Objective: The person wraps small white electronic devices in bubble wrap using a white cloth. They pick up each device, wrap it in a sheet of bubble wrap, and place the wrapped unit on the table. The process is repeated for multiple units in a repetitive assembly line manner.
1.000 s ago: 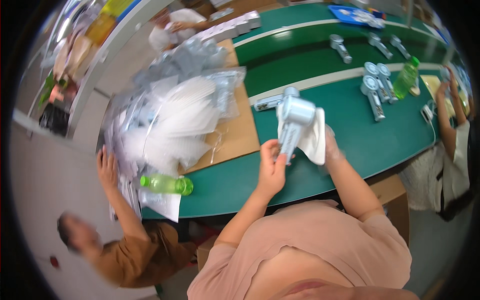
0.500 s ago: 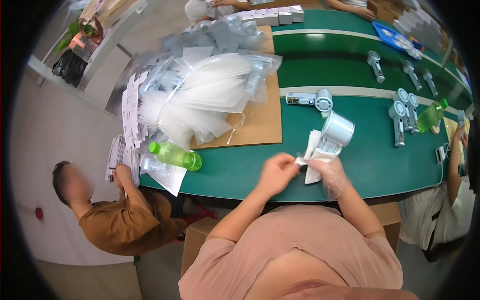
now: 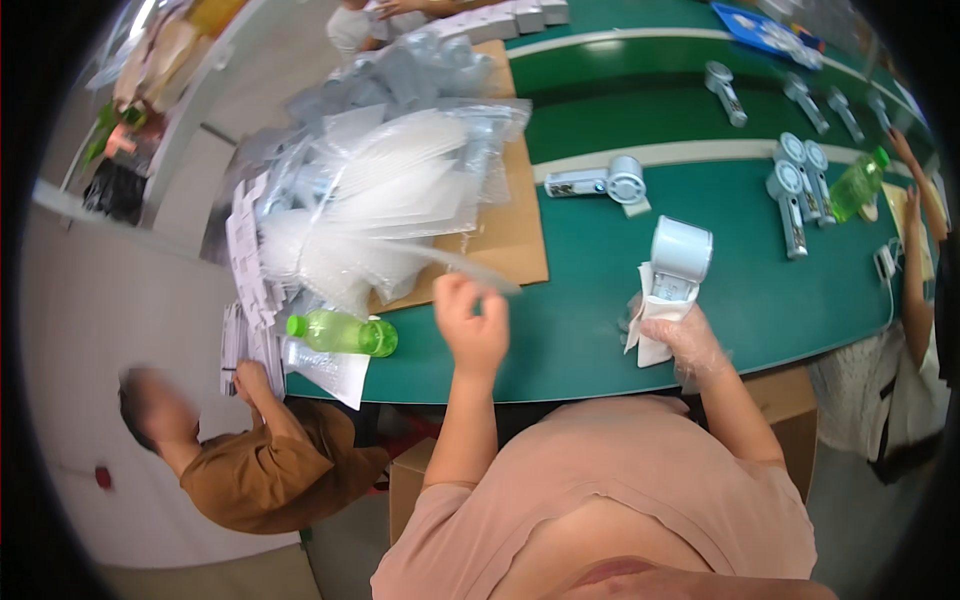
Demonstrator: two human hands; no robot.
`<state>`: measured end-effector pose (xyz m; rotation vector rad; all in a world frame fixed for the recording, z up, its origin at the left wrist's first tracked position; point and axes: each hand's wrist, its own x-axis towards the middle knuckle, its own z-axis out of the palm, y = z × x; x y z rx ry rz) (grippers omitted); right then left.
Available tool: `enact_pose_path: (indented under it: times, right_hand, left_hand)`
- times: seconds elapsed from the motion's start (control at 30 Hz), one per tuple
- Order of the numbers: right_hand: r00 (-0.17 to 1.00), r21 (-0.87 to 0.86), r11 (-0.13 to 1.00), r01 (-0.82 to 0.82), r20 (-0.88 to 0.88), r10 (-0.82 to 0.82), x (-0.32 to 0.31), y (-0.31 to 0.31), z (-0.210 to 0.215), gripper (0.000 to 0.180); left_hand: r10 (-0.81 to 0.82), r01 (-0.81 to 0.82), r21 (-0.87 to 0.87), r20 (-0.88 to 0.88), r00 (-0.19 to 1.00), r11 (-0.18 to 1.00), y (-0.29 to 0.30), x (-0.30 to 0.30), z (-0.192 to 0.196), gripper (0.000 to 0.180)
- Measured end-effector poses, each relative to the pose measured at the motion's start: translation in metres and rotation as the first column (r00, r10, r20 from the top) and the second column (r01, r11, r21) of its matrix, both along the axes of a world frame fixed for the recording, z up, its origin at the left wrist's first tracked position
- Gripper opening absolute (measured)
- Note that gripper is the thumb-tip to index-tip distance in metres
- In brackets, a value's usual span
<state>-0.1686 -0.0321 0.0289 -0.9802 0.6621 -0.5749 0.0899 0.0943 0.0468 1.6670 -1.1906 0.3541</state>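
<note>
My right hand [image 3: 690, 342], in a clear plastic glove, grips a light-blue handheld fan [image 3: 683, 248] by its handle, with a folded white cloth [image 3: 654, 350] wrapped round it. The round fan head points up and away from me. Farther left, my left hand [image 3: 472, 322] is raised with its fingers pinched on the end of a translucent white bag [image 3: 465, 265]. That bag stretches back to a fanned-out stack of translucent bags [image 3: 400, 165] on a cardboard sheet [image 3: 520, 235]. Another handheld fan [image 3: 600, 183] lies beyond my hands, near the pale strip.
A green bottle [image 3: 342, 333] lies at the left, beside printed papers [image 3: 250, 240]. Several fans [image 3: 790, 190] and a second green bottle [image 3: 858, 185] are at the right. A blue tray [image 3: 765, 35] sits at the back. A person in brown [image 3: 260, 460] works at the left.
My left hand has left the cloth and moved left to the bag stack, taking hold of a bag's end. My right hand still holds the fan and cloth. The view has shifted slightly.
</note>
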Motion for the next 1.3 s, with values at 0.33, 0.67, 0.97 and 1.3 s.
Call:
enact_pose_path:
  times: [0.33,0.67,0.97,1.3]
  right_hand:
    - [0.994,0.042,0.996,-0.084,-0.070,0.087,-0.030,-0.002,0.005,0.063]
    - [0.954,0.083,0.959,-0.271,-0.109,0.279,-0.026,-0.004,0.011,0.058]
    - [0.779,-0.117,0.818,-0.563,-0.405,0.478,0.013,-0.016,0.004,0.041]
    - [0.770,-0.094,0.844,-0.529,-0.471,0.430,0.020,-0.011,-0.001,0.039]
  left_hand:
    - [-0.213,0.204,0.606,-0.059,0.975,0.769,-0.040,-0.038,-0.028,0.021]
    - [-0.236,0.478,0.448,-0.494,0.837,0.756,-0.034,-0.017,-0.047,0.010]
    - [-0.146,0.594,0.258,-0.826,0.545,0.762,-0.029,0.008,-0.056,0.014]
    - [-0.461,0.363,0.442,0.135,0.877,0.820,-0.044,-0.073,-0.010,0.006]
